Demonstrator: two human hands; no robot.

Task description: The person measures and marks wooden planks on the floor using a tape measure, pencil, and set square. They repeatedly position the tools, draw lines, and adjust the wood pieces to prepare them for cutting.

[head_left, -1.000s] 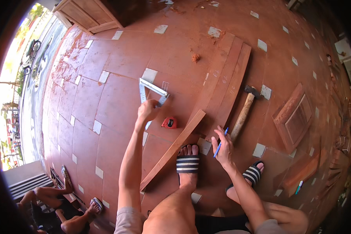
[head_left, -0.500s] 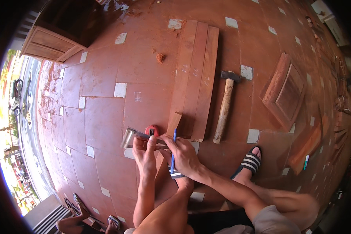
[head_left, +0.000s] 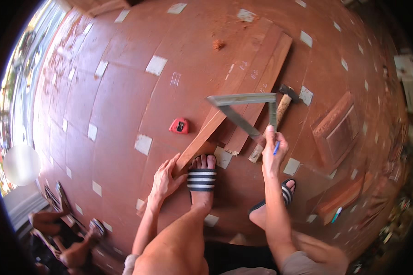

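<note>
My right hand (head_left: 274,149) is closed on a metal set square (head_left: 248,99), a triangular frame raised above the boards with one corner pointing left. A blue pen (head_left: 276,147) is also tucked in that hand. My left hand (head_left: 165,179) grips the near part of a long narrow wooden strip (head_left: 198,143), fingers on one side and thumb on the other. The strip slants up to the right, its far end by several flat wooden boards (head_left: 257,68) lying side by side. Left of the strip, a red tape measure (head_left: 179,126) rests on the floor.
A hammer (head_left: 283,106) lies right of the boards, partly behind the square. Farther right are a wooden panel (head_left: 337,130), more wood pieces (head_left: 346,199) and a teal marker (head_left: 337,215). My sandalled foot (head_left: 201,178) stands beside the strip. Another person's legs (head_left: 73,247) show at lower left.
The square has passed from both hands into my right hand alone, moving right and turning. My left hand has let go of it and taken hold of the wooden strip. The view has shifted.
</note>
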